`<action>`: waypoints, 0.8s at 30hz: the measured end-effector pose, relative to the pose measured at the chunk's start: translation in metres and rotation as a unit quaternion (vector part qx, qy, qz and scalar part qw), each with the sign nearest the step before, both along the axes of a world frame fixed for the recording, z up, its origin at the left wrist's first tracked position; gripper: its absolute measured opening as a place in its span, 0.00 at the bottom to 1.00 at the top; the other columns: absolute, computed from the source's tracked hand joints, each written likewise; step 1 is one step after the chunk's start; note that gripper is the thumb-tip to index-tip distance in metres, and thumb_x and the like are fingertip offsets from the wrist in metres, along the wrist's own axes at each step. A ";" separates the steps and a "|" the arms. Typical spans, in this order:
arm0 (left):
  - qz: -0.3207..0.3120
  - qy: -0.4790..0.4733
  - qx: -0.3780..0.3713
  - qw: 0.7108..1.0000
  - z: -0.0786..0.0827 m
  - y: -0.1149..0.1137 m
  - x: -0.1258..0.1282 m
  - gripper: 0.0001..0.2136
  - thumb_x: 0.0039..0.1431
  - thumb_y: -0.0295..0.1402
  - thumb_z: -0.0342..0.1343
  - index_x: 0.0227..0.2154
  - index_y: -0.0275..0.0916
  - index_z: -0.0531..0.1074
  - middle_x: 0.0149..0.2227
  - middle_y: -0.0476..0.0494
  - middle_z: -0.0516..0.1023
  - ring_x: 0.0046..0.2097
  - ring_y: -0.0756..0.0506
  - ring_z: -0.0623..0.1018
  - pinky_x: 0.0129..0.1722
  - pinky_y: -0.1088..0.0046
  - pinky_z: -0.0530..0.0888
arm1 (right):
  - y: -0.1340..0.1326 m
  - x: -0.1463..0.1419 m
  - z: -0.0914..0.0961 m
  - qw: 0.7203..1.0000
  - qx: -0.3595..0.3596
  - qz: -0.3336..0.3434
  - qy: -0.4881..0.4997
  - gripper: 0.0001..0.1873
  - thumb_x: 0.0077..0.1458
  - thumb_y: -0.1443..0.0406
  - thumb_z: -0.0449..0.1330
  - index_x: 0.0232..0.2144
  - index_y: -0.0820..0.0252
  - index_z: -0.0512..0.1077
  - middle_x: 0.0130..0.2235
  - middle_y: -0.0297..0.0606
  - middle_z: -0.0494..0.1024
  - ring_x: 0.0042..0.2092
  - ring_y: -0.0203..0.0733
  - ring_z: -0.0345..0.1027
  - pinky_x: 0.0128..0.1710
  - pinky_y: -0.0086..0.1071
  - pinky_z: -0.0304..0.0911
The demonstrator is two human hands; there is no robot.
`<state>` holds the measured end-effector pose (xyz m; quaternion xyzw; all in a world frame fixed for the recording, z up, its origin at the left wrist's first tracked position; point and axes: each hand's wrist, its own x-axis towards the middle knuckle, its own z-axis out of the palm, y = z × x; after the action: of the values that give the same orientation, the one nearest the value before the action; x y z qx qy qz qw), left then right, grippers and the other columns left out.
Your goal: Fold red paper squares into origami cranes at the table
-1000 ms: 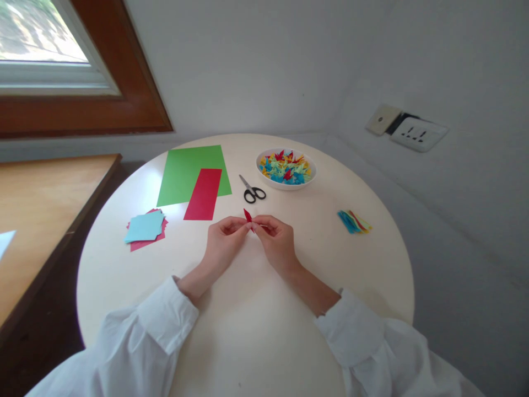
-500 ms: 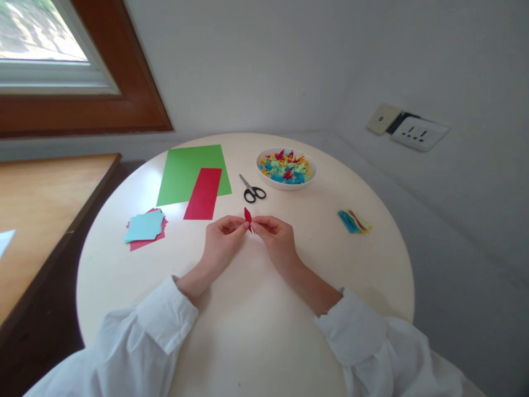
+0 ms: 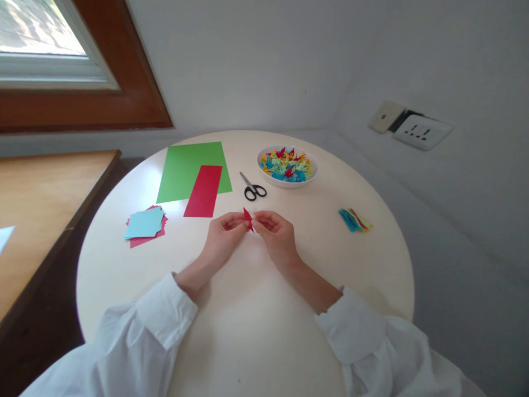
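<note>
Between my two hands is a small folded red paper piece (image 3: 248, 217), pointed at its upper and lower ends. My left hand (image 3: 225, 234) pinches it from the left with thumb and forefinger. From the right, my right hand (image 3: 276, 234) grips it the same way, the fingertips nearly meeting. Just beyond the hands lie scissors (image 3: 253, 188) with black handles, blades slightly apart. Farther back stands a white bowl (image 3: 285, 182) full of small folded paper shapes in red, yellow, blue and pale green.
On the left of the round white table (image 3: 248, 331) are a green sheet (image 3: 177, 171), a red paper strip (image 3: 203, 193) over its corner, and a stack of light blue and red squares (image 3: 144, 223). Coloured paper strips (image 3: 354, 220) lie at right. Walls border the table's back and right.
The red paper piece has tilted, its upper tip now leaning left. Both hands stay pinched on it with small finger shifts. The camera view has moved slightly.
</note>
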<state>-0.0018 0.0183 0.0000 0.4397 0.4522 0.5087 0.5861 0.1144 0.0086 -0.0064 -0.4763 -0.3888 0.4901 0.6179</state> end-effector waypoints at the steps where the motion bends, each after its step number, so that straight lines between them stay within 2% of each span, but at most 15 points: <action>1: -0.003 -0.002 -0.004 1.000 -0.001 0.000 0.000 0.09 0.38 0.31 0.64 0.27 0.34 0.75 0.26 0.46 0.78 0.30 0.49 0.75 0.33 0.74 0.70 | 0.000 0.000 0.000 1.000 -0.001 0.000 0.003 0.13 0.35 0.65 0.64 0.29 0.59 0.70 0.25 0.31 0.76 0.29 0.36 0.70 0.32 0.31 0.66; 5: -0.002 -0.008 -0.003 1.000 0.000 0.001 0.000 0.08 0.38 0.30 0.63 0.25 0.34 0.74 0.25 0.47 0.77 0.30 0.50 0.75 0.34 0.73 0.70 | 0.000 0.001 0.001 1.000 0.001 0.007 0.008 0.18 0.34 0.66 0.64 0.33 0.58 0.67 0.24 0.28 0.75 0.28 0.34 0.69 0.32 0.30 0.65; 13: -0.012 -0.025 -0.004 1.000 0.002 0.000 0.001 0.10 0.38 0.34 0.64 0.22 0.34 0.73 0.23 0.49 0.75 0.28 0.51 0.73 0.32 0.75 0.68 | 0.003 0.002 -0.003 1.000 0.024 0.015 -0.011 0.16 0.36 0.65 0.64 0.32 0.58 0.67 0.25 0.29 0.75 0.28 0.34 0.70 0.33 0.31 0.66; 19: -0.018 -0.022 0.003 1.000 0.000 0.000 0.000 0.10 0.38 0.35 0.64 0.21 0.35 0.72 0.21 0.49 0.73 0.26 0.52 0.71 0.28 0.76 0.66 | 0.005 0.005 -0.006 0.999 -0.006 0.027 -0.021 0.15 0.35 0.64 0.64 0.31 0.58 0.69 0.25 0.31 0.76 0.28 0.35 0.69 0.30 0.30 0.64; 24: 0.007 -0.014 0.006 1.000 -0.001 0.002 -0.001 0.10 0.38 0.35 0.64 0.21 0.34 0.72 0.22 0.49 0.74 0.26 0.51 0.72 0.29 0.75 0.66 | 0.005 0.006 -0.006 0.997 -0.009 0.058 -0.056 0.11 0.38 0.61 0.63 0.27 0.60 0.70 0.24 0.33 0.75 0.27 0.35 0.68 0.27 0.29 0.62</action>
<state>-0.0023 0.0201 -0.0006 0.4327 0.4437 0.5219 0.5861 0.1207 0.0135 -0.0125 -0.4854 -0.4456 0.5014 0.5608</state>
